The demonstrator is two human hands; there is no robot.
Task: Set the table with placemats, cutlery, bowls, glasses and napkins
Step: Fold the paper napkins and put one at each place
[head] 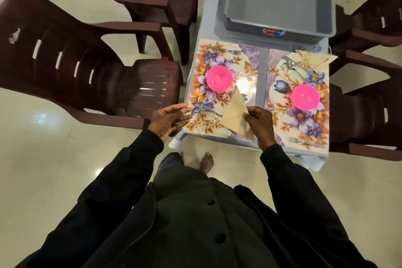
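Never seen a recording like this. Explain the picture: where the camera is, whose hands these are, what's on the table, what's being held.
No machine here: a person wears a camera on the head, and it looks down at their own arms. The right hand pinches a folded napkin over a flowered placemat. The left hand is open at the table edge, holding nothing. That placemat and the one beside it each carry a pink bowl and a fork. A grey tub sits behind them, and brown chairs stand around.
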